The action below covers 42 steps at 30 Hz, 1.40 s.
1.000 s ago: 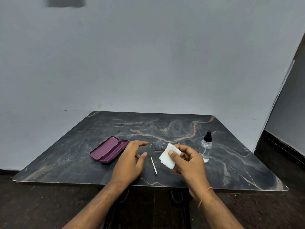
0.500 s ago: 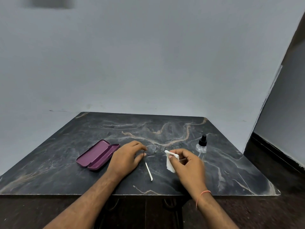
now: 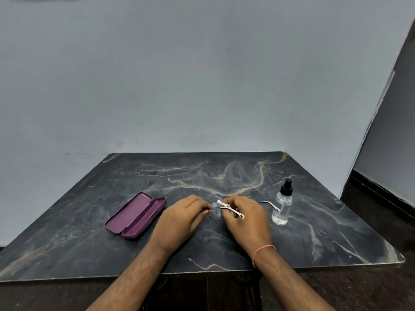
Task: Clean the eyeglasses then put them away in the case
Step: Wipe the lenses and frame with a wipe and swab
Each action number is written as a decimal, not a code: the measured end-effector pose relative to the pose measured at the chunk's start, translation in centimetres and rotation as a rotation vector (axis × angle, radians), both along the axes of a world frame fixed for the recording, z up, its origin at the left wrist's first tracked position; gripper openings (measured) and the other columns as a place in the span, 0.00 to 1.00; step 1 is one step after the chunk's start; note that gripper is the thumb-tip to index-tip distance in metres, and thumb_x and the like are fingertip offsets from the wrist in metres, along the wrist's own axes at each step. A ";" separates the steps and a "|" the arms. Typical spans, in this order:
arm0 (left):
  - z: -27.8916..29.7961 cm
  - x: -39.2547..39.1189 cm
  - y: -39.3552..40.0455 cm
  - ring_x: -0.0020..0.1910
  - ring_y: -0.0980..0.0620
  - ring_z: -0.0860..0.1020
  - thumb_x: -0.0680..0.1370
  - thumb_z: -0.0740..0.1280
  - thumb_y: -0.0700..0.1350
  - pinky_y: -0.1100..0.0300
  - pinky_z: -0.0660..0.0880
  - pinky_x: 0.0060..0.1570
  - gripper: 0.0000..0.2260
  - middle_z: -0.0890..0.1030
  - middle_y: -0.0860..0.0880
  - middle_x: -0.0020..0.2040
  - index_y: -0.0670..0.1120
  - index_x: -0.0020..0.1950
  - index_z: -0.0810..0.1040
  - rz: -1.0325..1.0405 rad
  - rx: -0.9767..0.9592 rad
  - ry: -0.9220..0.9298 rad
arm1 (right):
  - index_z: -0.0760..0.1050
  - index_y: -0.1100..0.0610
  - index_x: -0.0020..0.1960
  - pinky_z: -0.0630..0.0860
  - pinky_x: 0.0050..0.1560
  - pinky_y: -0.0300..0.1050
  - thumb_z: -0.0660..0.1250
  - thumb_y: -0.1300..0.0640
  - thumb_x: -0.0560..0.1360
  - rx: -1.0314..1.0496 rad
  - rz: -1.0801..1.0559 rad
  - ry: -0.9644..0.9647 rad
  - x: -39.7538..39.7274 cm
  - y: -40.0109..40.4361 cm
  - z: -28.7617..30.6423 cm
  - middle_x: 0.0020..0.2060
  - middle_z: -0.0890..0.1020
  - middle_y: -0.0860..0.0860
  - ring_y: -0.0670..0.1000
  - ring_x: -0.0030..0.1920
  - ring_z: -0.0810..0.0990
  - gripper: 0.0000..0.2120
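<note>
Clear-lensed eyeglasses [image 3: 215,212] are held between two bare hands just above the middle of a dark marbled tabletop [image 3: 224,176]. One lens is seen in the gap between the hands; a thin temple arm (its tip curved) is seen sticking out to the right past the right hand, toward the bottle. The left hand [image 3: 183,218] is closed in a pinch on the left edge of the frame, thumb and forefinger meeting at the lens rim. The right hand [image 3: 244,217] is curled shut, and a white swab [image 3: 230,209] is gripped in it, its padded tip laid at the top of the visible lens. Whether the right-hand grip also takes in the frame itself cannot be told, since the fingers cover that part. A thin orange thread band [image 3: 261,252] is worn on the right wrist.

A purple glasses case [image 3: 137,215] is lying open on the tabletop to the left of the left hand, near it but apart, its two long halves spread flat side by side. A clear spray bottle [image 3: 282,208] with a black pump top is standing upright to the right of the right hand, a little liquid seen at its bottom. A plain grey wall [image 3: 202,86] is seen behind the tabletop, and dark flooring [image 3: 370,292] below its near edge.
</note>
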<state>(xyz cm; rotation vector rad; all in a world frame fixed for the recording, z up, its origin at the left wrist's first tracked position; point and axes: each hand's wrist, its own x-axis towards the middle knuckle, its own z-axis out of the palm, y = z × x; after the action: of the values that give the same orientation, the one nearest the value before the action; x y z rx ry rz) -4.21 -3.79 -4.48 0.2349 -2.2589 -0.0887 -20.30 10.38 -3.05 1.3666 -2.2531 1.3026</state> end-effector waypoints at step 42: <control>0.5 0.1 0.6 0.50 0.52 0.86 0.85 0.68 0.50 0.57 0.83 0.52 0.11 0.87 0.52 0.51 0.45 0.55 0.87 -0.008 0.003 -0.023 | 0.88 0.47 0.47 0.73 0.41 0.40 0.68 0.48 0.76 0.085 0.105 -0.052 -0.4 -0.7 -1.1 0.36 0.79 0.44 0.45 0.41 0.78 0.10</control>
<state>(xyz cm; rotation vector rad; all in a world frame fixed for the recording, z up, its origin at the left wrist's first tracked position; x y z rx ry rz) -4.11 -3.17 -3.98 0.2299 -2.2831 -0.0937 -20.73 9.70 -4.11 1.5155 -2.3243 1.3027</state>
